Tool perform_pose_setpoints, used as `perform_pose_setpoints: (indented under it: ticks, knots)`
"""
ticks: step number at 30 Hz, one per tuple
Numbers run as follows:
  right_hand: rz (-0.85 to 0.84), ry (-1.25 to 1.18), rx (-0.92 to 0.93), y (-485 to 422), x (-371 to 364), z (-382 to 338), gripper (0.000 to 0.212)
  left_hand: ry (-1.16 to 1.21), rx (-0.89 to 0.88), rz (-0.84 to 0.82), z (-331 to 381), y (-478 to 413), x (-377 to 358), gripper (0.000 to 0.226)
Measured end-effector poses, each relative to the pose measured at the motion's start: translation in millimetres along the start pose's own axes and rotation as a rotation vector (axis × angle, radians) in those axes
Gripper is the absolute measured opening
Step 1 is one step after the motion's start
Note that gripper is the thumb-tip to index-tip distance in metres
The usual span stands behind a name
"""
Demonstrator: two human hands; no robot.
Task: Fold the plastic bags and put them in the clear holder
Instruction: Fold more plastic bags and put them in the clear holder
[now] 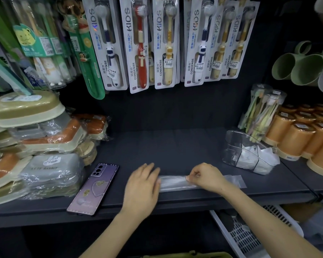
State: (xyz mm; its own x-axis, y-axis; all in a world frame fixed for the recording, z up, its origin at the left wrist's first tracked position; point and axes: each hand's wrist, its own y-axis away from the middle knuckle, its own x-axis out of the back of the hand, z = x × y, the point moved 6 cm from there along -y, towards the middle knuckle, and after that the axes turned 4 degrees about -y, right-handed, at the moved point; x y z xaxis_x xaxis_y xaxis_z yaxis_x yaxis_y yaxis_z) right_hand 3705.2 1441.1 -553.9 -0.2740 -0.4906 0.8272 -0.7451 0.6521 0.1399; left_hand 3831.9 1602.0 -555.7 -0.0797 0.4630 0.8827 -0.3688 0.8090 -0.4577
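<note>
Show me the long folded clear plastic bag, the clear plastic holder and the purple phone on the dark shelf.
Long folded clear plastic bag (173, 183): head view, exposed middle stretch.
Clear plastic holder (234, 139): head view, bare left wall.
Purple phone (92, 189): head view, middle of its back.

A: Dark grey shelf (175, 146), left side?
B: One purple phone (93, 189), back up; film-wrapped cream, orange and grey soap boxes (41, 138), stacked.
A: Above? Right?
B: Carded kids' toothbrushes (168, 43), hanging; pale green mugs (296, 67); orange plastic cups (294, 138).
</note>
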Motion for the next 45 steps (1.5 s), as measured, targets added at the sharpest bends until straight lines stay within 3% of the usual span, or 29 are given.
perform_pose_setpoints:
  ticks: [4, 9, 10, 12, 14, 17, 20, 24, 28, 31, 34, 36, 39, 45]
  knots:
    - [0.007, -0.011, 0.011, 0, -1, 0, 0.029, -0.022, 0.106, -0.372, 7, 8, -31, 0.1]
    - [-0.021, -0.165, 0.017, 1, 5, 6, 0.016, -0.053, 0.15, -0.46, 6, 11, -37, 0.094]
    - [0.037, -0.187, 0.025, 4, 10, 5, 0.013, -0.048, 0.153, -0.465, 6, 11, -38, 0.094]
    - [0.363, 0.099, 0.173, 10, 20, -5, 0.021, -0.046, 0.155, -0.482, 5, 12, -39, 0.093]
    - [0.525, 0.294, 0.337, 23, 3, -29, 0.033, -0.049, 0.155, -0.489, 6, 12, -39, 0.093]
    - [0.273, 0.435, 0.401, 28, -48, -49, 0.049, -0.062, 0.156, -0.492, 6, 12, -40, 0.094]
    - [0.078, 0.389, 0.241, 30, -61, -28, 0.095, -0.072, 0.155, -0.497, 5, 12, -41, 0.094]
    - [0.129, 0.44, 0.018, 43, -31, 33, 0.099, -0.072, 0.154, -0.51, 5, 12, -41, 0.093]
    - [0.075, 0.457, -0.15, 57, 0, 76, 0.124, -0.086, 0.148, -0.501, 4, 11, -41, 0.093]
    - [0.141, 0.474, -0.08, 51, 4, 52, 0.117, -0.09, 0.146, -0.5, 5, 11, -41, 0.094]
    - [0.262, 0.478, 0.161, 45, -14, -8, 0.083, -0.072, 0.149, -0.499, 5, 11, -42, 0.095]
    - [0.155, 0.467, 0.259, 40, -43, -28, 0.09, -0.062, 0.147, -0.497, 5, 12, -42, 0.096]
    - [-0.01, 0.431, 0.192, 42, -59, -17, 0.108, -0.068, 0.147, -0.49, 4, 12, -42, 0.096]
    - [0.072, 0.409, 0.057, 50, -24, 33, 0.118, -0.078, 0.14, -0.487, 4, 11, -42, 0.094]
